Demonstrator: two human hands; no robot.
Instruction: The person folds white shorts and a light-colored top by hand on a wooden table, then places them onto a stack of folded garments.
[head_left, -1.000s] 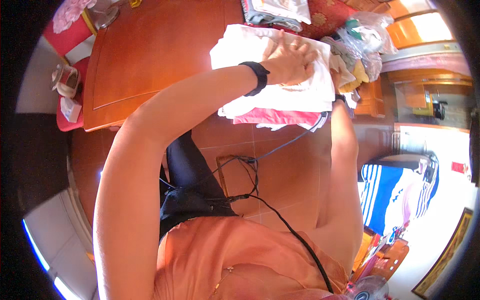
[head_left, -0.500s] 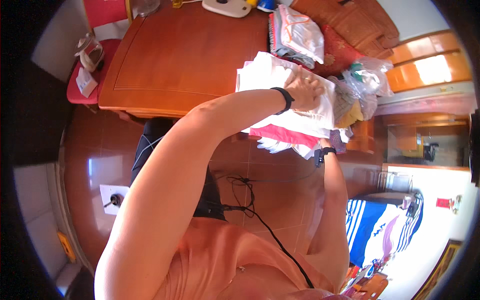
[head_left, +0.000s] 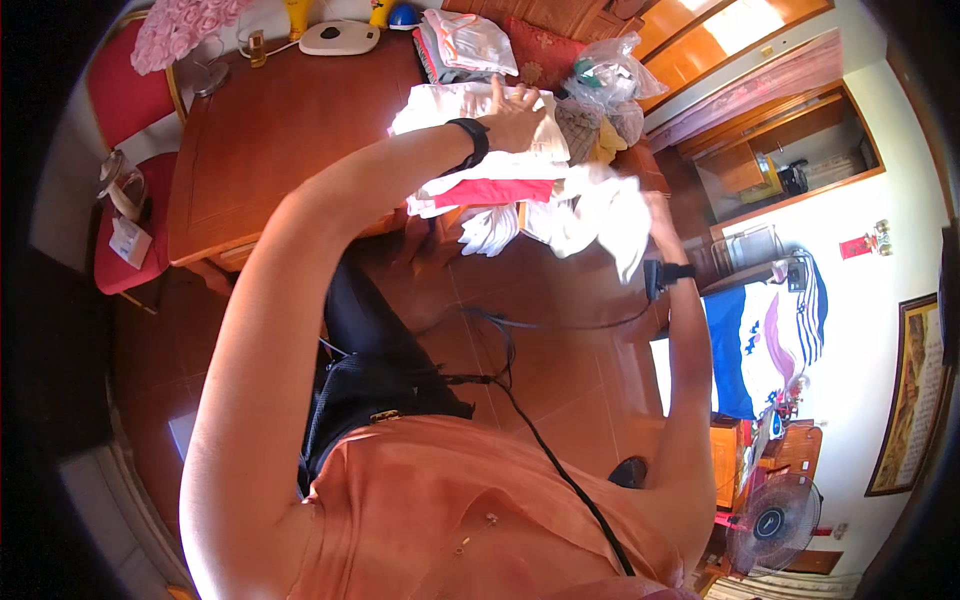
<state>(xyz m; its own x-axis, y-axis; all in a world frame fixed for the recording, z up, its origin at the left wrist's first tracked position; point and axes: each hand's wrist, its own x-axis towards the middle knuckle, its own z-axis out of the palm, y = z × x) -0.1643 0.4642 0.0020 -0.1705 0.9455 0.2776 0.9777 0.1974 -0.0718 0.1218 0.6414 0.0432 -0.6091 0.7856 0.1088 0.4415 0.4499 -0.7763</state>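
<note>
My left hand [head_left: 515,118] lies flat, fingers spread, on top of a stack of white folded clothes [head_left: 440,105] at the table's corner. A pink-red folded piece [head_left: 500,191] shows lower in that stack. Off its right side my right hand [head_left: 660,222] is closed on a white garment [head_left: 607,215], which hangs loosely between hand and stack. Motion blurs the garment and the fingers. White cloth ends [head_left: 490,232] dangle below the stack's near edge.
Another stack of folded clothes [head_left: 465,45] stands behind, beside a plastic bag [head_left: 610,75] on a carved wooden seat. The wooden table [head_left: 300,120] extends left, near a red chair [head_left: 125,250]. A black cable [head_left: 540,460] crosses in front of me. A fan [head_left: 770,522] stands lower right.
My right hand has moved away from the stack to the right, drawing the white garment out with it. My left hand stays pressed on the stack. The view has shifted rightward.
</note>
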